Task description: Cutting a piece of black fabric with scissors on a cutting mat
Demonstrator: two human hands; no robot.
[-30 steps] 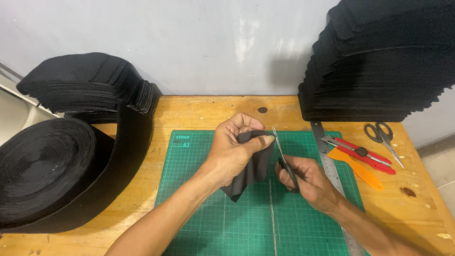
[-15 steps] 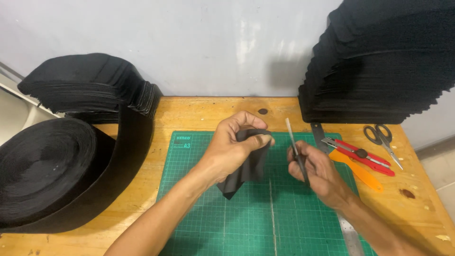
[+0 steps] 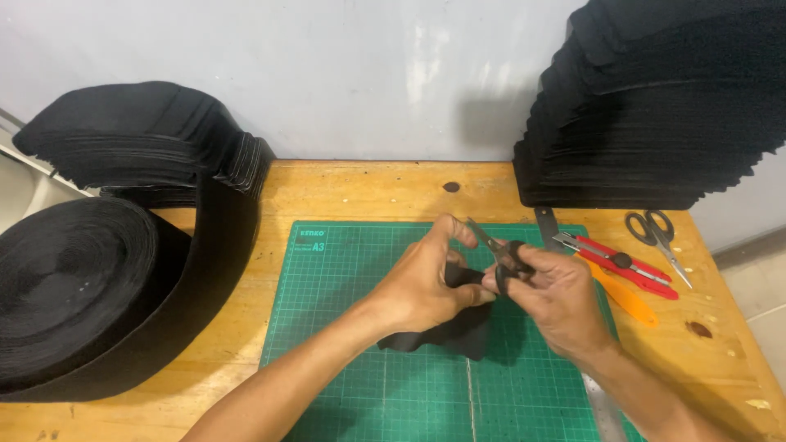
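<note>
Over the green cutting mat, my left hand pinches a piece of black fabric that hangs down onto the mat. My right hand grips small black-handled scissors, blades pointing up and left, right beside the left hand's fingertips at the fabric's top edge. The two hands touch or nearly touch.
A big roll of black strap and a folded black pile sit left. A tall stack of black pieces stands back right. A red cutter, an orange cutter, grey scissors and a metal ruler lie right.
My right hand has moved left and up against my left hand, bringing the scissors to the fabric's top edge. The fabric stays pinched in my left hand.
</note>
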